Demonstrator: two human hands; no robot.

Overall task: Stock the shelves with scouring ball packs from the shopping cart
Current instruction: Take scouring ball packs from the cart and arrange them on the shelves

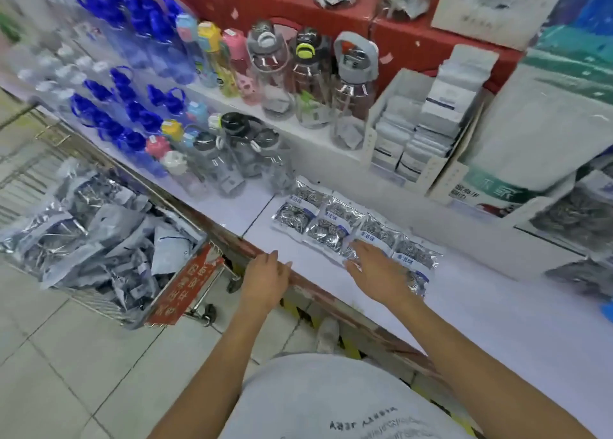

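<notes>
The right hand (pixel 381 272) lies flat with straight fingers on the nearest scouring ball pack (pixel 406 266) to line it up in the row on the shelf (pixel 497 306), while the left hand (pixel 265 277), fingers loose, rests on the shelf edge beside the shopping cart (pixel 185 292) full of packs.

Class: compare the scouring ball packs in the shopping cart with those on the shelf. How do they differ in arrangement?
The packs in the shopping cart lie in a jumbled heap at all angles; the packs on the shelf lie flat, side by side in rows. The right hand rests on a shelf pack; neither hand touches the cart packs. Both are clear packs of silvery balls.
</notes>
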